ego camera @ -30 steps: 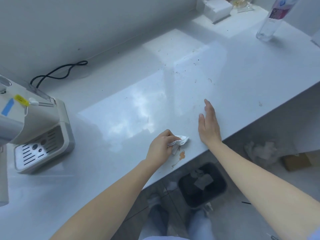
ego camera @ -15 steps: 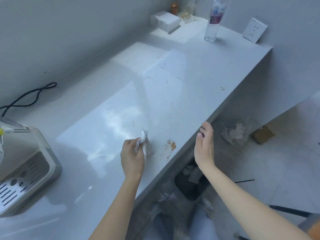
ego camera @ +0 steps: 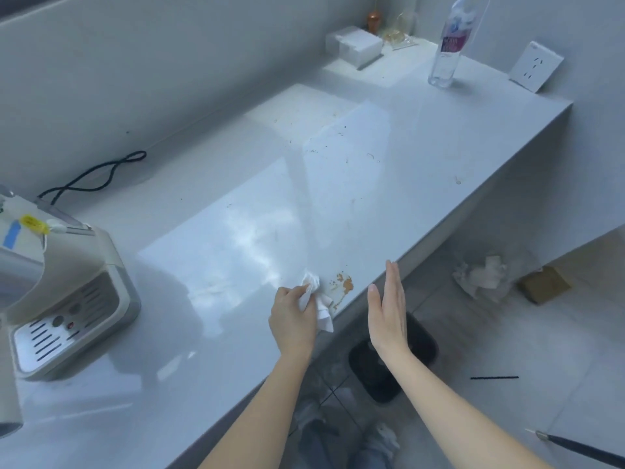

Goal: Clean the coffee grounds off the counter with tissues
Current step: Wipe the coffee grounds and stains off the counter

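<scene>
Left hand (ego camera: pixel 293 319): fingers curling closed around a crumpled white tissue (ego camera: pixel 316 301), pressing it onto the counter near the front edge. Right hand (ego camera: pixel 389 311): hanging flat and fully spread, holding nothing, standing edge-on just off the counter's front edge, palm facing the tissue.

Counter (ego camera: pixel 338 204): glossy white slab, running from the near left to the far right corner.

Coffee machine (ego camera: pixel 57 299): sitting at the left end, drip grille facing front, well apart from both hands; black cord (ego camera: pixel 98 177) trailing behind it along the wall.

Bin (ego camera: pixel 392 363): dark, standing on the floor below the right hand.

Water bottle (ego camera: pixel 449 45): standing upright at the far end, near a wall socket (ego camera: pixel 536 66).

Tissue box (ego camera: pixel 355 45): resting against the back wall, far corner.

Coffee grounds (ego camera: pixel 345 284): brown smear lying just beside the tissue, between the two hands, close to the counter edge. Finer dark specks (ego camera: pixel 338 140) scattering further back, mid-counter.
</scene>
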Demonstrator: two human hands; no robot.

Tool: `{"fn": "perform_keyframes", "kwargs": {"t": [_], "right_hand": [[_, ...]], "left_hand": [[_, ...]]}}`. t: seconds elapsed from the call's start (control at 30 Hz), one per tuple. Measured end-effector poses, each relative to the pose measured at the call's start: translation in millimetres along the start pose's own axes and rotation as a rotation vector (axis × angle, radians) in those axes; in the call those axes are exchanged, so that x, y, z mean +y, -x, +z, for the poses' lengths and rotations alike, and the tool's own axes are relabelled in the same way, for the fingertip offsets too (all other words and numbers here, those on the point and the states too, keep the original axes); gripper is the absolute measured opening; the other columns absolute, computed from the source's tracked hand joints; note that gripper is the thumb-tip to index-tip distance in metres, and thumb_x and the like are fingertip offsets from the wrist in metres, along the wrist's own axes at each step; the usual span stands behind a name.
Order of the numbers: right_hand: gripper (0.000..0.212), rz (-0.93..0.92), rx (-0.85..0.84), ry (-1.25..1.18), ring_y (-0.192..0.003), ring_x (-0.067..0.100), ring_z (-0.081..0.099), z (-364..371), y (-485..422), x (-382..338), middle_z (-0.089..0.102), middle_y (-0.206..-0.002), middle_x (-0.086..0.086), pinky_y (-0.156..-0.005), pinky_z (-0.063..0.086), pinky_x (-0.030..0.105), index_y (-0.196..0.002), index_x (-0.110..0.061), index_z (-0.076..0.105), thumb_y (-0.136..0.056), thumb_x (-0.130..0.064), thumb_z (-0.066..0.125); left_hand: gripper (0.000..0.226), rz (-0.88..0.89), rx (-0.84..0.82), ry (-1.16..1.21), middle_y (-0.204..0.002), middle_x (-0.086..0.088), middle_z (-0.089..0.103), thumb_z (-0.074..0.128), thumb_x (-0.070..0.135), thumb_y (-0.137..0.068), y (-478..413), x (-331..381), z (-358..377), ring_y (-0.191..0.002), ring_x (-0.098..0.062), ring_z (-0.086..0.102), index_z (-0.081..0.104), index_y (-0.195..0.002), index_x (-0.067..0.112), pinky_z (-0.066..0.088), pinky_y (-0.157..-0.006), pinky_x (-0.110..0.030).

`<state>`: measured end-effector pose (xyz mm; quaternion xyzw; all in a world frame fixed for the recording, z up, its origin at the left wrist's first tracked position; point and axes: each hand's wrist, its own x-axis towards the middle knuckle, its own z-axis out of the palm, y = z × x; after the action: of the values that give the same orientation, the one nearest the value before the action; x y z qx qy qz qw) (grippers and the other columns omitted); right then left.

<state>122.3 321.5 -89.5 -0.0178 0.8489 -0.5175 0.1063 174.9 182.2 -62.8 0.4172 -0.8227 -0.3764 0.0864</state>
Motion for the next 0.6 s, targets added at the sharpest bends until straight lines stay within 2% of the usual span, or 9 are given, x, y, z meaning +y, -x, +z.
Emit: {"fn": "perform_keyframes", "kwargs": {"t": [0.17,0.33,0.47,0.6], "right_hand": [[0.059,0.073,-0.027,-0.218,-0.141,-0.009,0.006,8,5,4,0.003,-0.157,-0.025,-0.118,0.01,0.03,-0.15,-0.039,0.003,-0.098,-0.043,0.031],[0.056,0.127,0.049,-0.33,-0.144,0.001,0.014,13,-1,2,0.01,-0.158,-0.019,-0.119,0.017,0.033,-0.151,-0.036,0.006,-0.1,-0.034,0.031],[0.056,0.13,0.092,-0.329,-0.144,0.004,0.017,18,-4,-1,0.012,-0.158,-0.015,-0.119,0.02,0.038,-0.15,-0.036,0.009,-0.1,-0.032,0.034],[0.06,0.122,0.186,-0.356,-0.14,0.012,0.031,18,-10,-4,0.02,-0.156,-0.009,-0.112,0.033,0.039,-0.149,-0.031,0.015,-0.098,-0.021,0.045]], "left_hand": [[0.024,-0.014,0.009,0.073,-0.083,0.006,0.054,0.057,0.034,-0.089,1,13,15,-0.073,-0.013,0.056,0.07,-0.105,0.022,0.035,-0.061,-0.019],[0.023,-0.008,0.031,0.07,-0.085,0.004,0.057,0.057,0.035,-0.088,0,21,26,-0.075,-0.014,0.057,0.07,-0.101,0.021,0.037,-0.066,-0.024],[0.023,-0.01,0.03,0.086,-0.088,0.005,0.057,0.057,0.035,-0.087,-1,26,30,-0.076,-0.014,0.056,0.07,-0.1,0.02,0.04,-0.07,-0.027],[0.023,0.003,0.027,0.086,-0.089,0.004,0.058,0.058,0.035,-0.087,-2,30,33,-0.077,-0.015,0.058,0.07,-0.1,0.021,0.041,-0.069,-0.027]]}}
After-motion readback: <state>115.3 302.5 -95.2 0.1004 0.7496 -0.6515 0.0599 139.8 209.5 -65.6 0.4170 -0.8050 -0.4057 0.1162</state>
